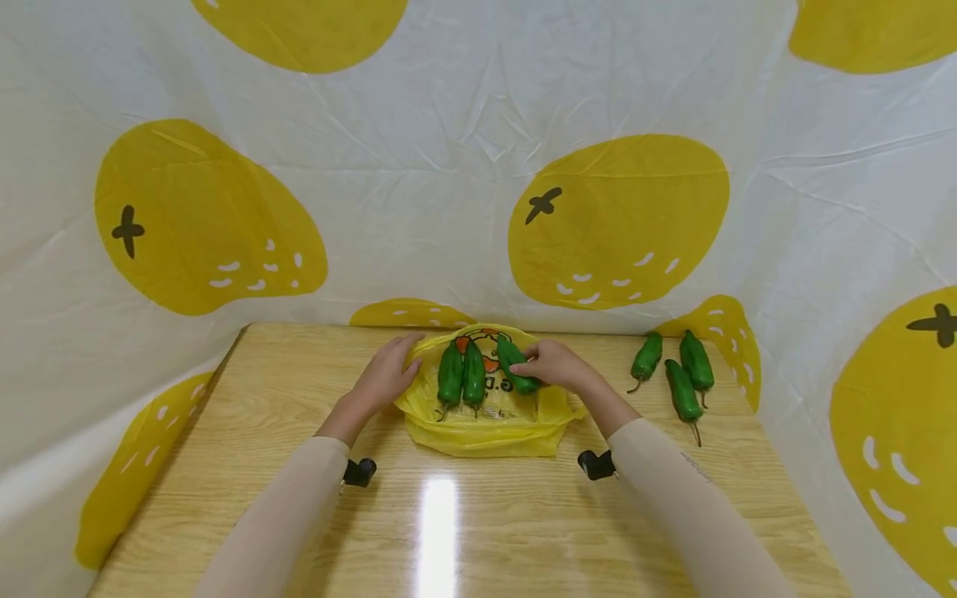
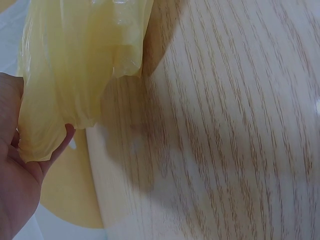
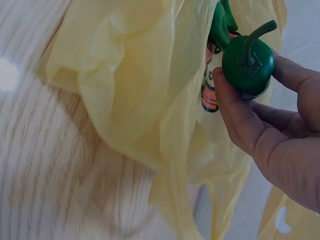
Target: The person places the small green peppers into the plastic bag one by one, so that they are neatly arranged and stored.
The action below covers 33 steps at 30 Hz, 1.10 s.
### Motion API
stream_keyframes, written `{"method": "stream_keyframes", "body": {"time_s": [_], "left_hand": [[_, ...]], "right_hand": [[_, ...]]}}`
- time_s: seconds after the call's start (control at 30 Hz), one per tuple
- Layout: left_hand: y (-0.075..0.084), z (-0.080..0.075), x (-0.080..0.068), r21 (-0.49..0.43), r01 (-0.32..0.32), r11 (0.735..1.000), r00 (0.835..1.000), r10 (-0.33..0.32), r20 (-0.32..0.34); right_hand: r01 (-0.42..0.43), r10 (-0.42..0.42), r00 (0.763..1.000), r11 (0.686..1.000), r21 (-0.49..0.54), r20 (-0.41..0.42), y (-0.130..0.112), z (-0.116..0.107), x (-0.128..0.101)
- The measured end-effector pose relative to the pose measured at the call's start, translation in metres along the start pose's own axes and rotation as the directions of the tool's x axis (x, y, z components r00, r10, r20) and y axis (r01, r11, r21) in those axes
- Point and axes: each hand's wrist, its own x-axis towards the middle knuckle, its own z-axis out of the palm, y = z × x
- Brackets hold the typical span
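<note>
Backdrop: creased white sheeting printed with yellow fruit, behind a pale wood-grain table. Governing relation: one green pepper is held between the fingers of the right hand, directly left of that hand near mid-frame. Its long axis slants from upper left to lower right, stem toward the right wrist camera; the left hand is the farther one. Held over the right part of a yellow bag, the pepper's contact with it cannot be determined. Left fingers pinch the bag's left edge. Two more peppers lie side by side within the bag's opening, stems toward the bottom of the frame. Three loose peppers lie on the table at right, well apart. Materials: bag film thin, crumpled, semi-translucent, with an orange-and-black print; peppers glossy, elongated, tapering.
</note>
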Motion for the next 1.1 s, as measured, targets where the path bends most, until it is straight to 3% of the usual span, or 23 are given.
{"method": "stream_keyframes", "body": {"time_s": [0.27,0.53,0.7,1.1], "left_hand": [[0.001,0.000,0.001,-0.001,0.005,1.000,1.000,-0.005,0.008],[0.001,-0.001,0.000,0.007,0.004,1.000,1.000,-0.004,0.002],[0.001,-0.001,-0.001,0.004,0.004,1.000,1.000,-0.004,0.006],[0.001,0.000,-0.001,0.009,0.007,1.000,1.000,-0.007,0.003]], "right_hand": [[-0.045,0.046,0.999,0.999,0.022,-0.028,-0.004,0.015,0.018],[-0.096,0.100,0.989,0.995,0.039,-0.111,-0.007,0.031,0.025],[-0.139,0.143,0.985,0.989,0.045,-0.100,-0.009,0.038,0.028],[-0.071,0.077,0.986,0.997,0.041,-0.149,-0.006,0.053,0.033]]}}
